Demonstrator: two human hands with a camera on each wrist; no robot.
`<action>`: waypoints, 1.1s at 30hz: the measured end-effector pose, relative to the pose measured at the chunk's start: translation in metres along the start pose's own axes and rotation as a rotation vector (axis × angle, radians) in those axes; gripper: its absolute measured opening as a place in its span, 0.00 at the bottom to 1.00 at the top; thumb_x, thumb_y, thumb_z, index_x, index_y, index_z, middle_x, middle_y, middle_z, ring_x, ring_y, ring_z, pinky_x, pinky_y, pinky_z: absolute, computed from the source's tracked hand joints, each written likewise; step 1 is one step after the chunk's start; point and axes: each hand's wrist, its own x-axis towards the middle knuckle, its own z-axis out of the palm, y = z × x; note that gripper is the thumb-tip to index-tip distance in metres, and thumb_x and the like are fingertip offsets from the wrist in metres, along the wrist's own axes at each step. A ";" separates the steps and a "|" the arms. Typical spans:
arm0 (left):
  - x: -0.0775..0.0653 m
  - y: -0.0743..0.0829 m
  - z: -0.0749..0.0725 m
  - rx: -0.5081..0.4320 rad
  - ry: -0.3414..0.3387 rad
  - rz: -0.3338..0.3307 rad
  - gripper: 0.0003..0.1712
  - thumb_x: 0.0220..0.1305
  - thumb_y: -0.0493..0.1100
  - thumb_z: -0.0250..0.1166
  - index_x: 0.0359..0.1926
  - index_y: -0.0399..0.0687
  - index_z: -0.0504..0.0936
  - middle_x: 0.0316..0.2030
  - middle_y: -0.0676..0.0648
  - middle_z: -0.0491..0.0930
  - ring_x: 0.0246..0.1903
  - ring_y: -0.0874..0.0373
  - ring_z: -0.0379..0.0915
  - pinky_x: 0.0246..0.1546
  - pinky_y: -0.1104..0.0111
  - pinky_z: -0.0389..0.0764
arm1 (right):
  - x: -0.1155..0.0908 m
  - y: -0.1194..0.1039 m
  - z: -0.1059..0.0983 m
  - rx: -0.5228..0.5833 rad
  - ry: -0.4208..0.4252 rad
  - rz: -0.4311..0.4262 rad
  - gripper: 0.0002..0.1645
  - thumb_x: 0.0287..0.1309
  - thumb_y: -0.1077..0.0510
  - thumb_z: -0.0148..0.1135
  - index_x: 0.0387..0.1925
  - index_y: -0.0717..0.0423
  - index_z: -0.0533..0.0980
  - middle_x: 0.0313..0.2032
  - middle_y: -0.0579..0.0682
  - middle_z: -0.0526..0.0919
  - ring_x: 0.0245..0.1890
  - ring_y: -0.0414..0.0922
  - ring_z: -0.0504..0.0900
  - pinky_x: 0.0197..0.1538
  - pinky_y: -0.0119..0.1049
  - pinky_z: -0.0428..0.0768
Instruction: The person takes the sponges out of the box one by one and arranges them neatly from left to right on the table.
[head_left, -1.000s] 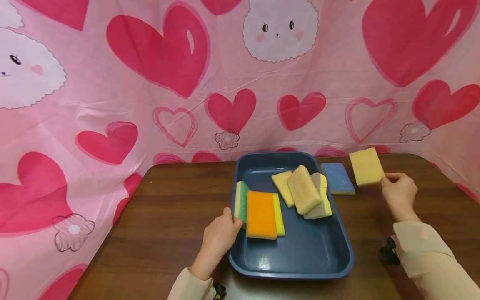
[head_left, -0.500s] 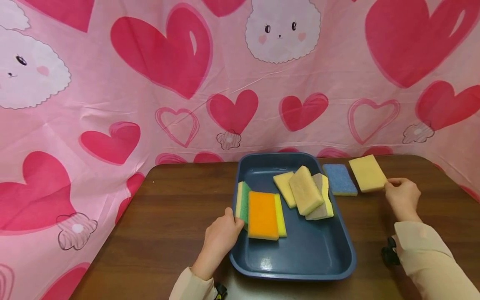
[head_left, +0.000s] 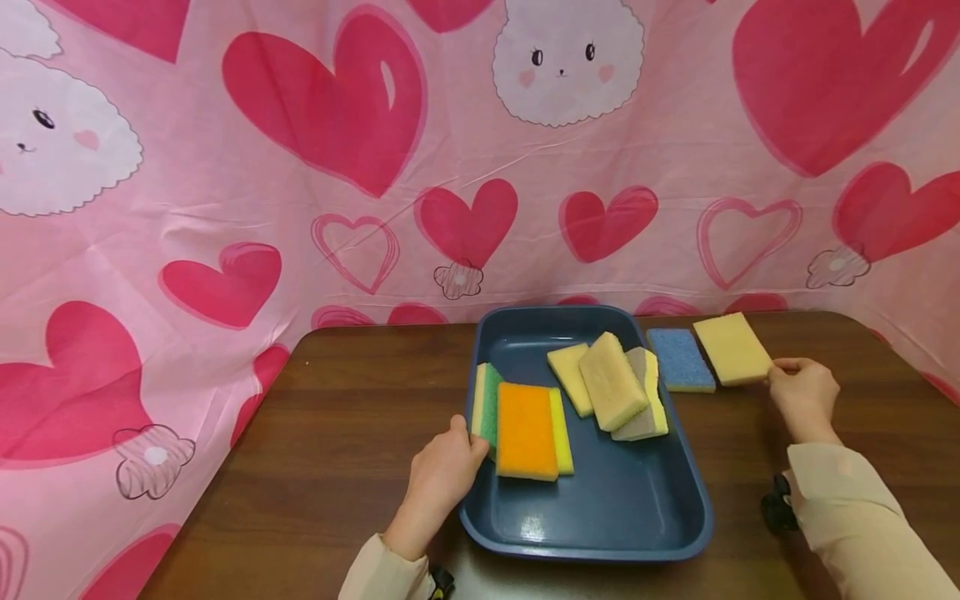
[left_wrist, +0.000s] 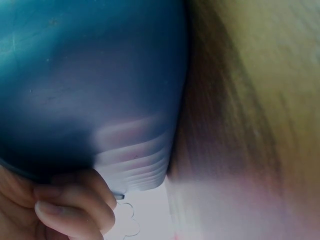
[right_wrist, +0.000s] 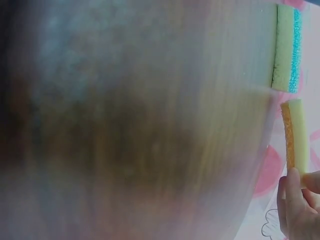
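On a wood-grain table (head_left: 375, 375), the left hand (head_left: 442, 467) curls its fingers round the left rim of a dark blue tray (head_left: 600, 517). Inside, left to right, are a green-and-cream sponge (head_left: 489, 404), an orange sponge (head_left: 525, 433) and an overlapping cluster of pale sponges (head_left: 609, 379). Right of the tray lies a blue sponge (head_left: 680, 360). Just beside it, the right hand (head_left: 808, 396) pinches one corner of a pale yellow sponge (head_left: 732, 348), raised slightly off the table, between thumb and fingers.
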 end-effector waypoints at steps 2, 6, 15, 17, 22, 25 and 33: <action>0.000 0.000 0.000 0.002 0.001 0.001 0.13 0.58 0.47 0.50 0.36 0.41 0.67 0.17 0.46 0.64 0.17 0.53 0.62 0.22 0.65 0.59 | 0.000 0.000 0.000 -0.008 -0.006 0.004 0.23 0.58 0.59 0.48 0.48 0.75 0.74 0.12 0.30 0.69 0.17 0.30 0.64 0.22 0.25 0.65; 0.000 0.000 0.001 -0.001 -0.004 -0.001 0.13 0.58 0.47 0.50 0.36 0.41 0.67 0.17 0.46 0.64 0.17 0.53 0.62 0.22 0.65 0.59 | 0.001 0.001 0.001 -0.021 -0.022 0.007 0.23 0.58 0.60 0.48 0.48 0.76 0.74 0.13 0.34 0.72 0.18 0.33 0.66 0.22 0.26 0.66; 0.000 0.001 0.000 0.001 -0.002 -0.003 0.13 0.58 0.47 0.50 0.36 0.41 0.67 0.17 0.46 0.64 0.17 0.53 0.62 0.21 0.65 0.59 | 0.001 0.001 0.000 -0.044 -0.043 0.004 0.23 0.56 0.60 0.48 0.47 0.77 0.74 0.21 0.55 0.81 0.23 0.40 0.70 0.22 0.26 0.65; 0.000 0.001 0.000 0.003 0.002 -0.002 0.13 0.58 0.47 0.50 0.36 0.41 0.67 0.17 0.46 0.64 0.17 0.53 0.61 0.21 0.65 0.59 | 0.001 0.001 0.000 -0.040 -0.053 0.013 0.24 0.56 0.61 0.48 0.47 0.78 0.73 0.26 0.63 0.82 0.25 0.42 0.71 0.23 0.26 0.65; 0.000 0.001 -0.001 -0.004 0.005 -0.002 0.12 0.58 0.46 0.50 0.35 0.41 0.67 0.17 0.47 0.63 0.17 0.53 0.61 0.21 0.65 0.59 | 0.001 0.000 -0.001 -0.027 -0.098 0.058 0.26 0.56 0.60 0.48 0.49 0.78 0.71 0.40 0.73 0.78 0.26 0.43 0.71 0.23 0.27 0.66; -0.001 0.001 -0.001 -0.002 0.007 0.001 0.12 0.57 0.46 0.50 0.35 0.41 0.67 0.17 0.47 0.63 0.17 0.53 0.61 0.21 0.65 0.59 | 0.001 0.001 -0.001 -0.026 -0.118 0.076 0.26 0.57 0.59 0.48 0.50 0.78 0.71 0.46 0.74 0.76 0.27 0.43 0.71 0.23 0.27 0.67; -0.001 0.001 -0.002 -0.002 0.005 0.002 0.12 0.57 0.47 0.50 0.35 0.41 0.67 0.17 0.47 0.63 0.17 0.53 0.61 0.21 0.65 0.59 | 0.002 0.004 -0.001 -0.048 -0.123 0.061 0.26 0.57 0.57 0.50 0.48 0.76 0.73 0.38 0.70 0.81 0.31 0.49 0.74 0.27 0.30 0.66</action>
